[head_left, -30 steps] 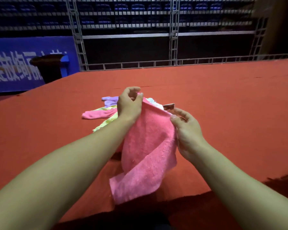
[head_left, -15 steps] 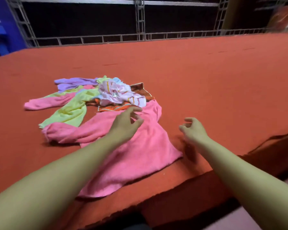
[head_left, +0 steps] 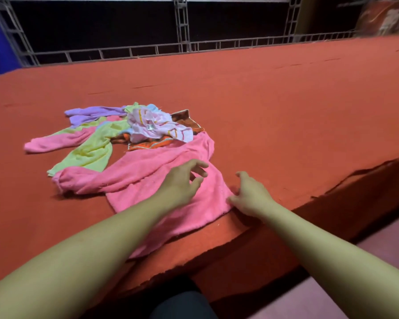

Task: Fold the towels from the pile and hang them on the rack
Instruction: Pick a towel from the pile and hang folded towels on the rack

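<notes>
Inspector: Towel point(head_left: 161, 180), pink one, where does it lie?

Operator: Spread on the red table point(head_left: 286, 107) near the front edge, one end bunched to the left, its far side touching the pile point(head_left: 124, 132) of other towels. No rack shows in my view.

Inspector: Left hand point(head_left: 182, 183)?

Operator: I read it as released: fingers loosely spread and hovering over the middle of the towel, gripping nothing.

Inspector: Right hand point(head_left: 251, 195)?

Operator: At the towel's right corner. My thumb and fingers point(head_left: 241, 174) are bent toward the edge; whether they pinch the cloth or only touch it, I cannot tell.

Inspector: Step in hand, and how to do it properly?

Operator: In my judgement, flattening before the first fold. I would draw the right corner taut, sweep the left palm outward to clear the bunched end, and pull the towel apart from the pile so nothing drags along. Then match corners before creasing.

Inspector: Containers?

Operator: None visible. The pile sits loose on the table: purple, yellow-green, pink, striped white and orange-brown pieces, tangled together.
</notes>
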Action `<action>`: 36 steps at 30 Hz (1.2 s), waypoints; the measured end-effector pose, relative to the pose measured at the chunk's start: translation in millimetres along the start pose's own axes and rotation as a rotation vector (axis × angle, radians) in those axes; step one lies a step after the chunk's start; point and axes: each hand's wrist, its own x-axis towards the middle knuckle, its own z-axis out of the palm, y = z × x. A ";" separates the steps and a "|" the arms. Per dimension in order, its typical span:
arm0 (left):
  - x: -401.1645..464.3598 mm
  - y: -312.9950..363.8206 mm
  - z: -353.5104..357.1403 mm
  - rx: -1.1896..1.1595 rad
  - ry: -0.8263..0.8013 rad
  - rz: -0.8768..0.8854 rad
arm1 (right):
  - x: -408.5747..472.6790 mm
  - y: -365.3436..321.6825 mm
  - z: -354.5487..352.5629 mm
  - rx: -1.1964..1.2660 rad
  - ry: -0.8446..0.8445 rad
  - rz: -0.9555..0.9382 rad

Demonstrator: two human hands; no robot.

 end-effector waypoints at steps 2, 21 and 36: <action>5.1 8.4 7.0 -0.011 -0.002 0.009 | -2.1 2.5 1.0 -0.023 -0.008 0.050; 47.9 79.4 -49.3 -0.091 -0.103 0.287 | -37.3 -65.7 -111.7 1.294 -0.089 -0.150; 36.6 58.4 -79.6 -0.148 0.132 0.192 | -25.9 -88.0 -93.9 1.267 0.192 -0.232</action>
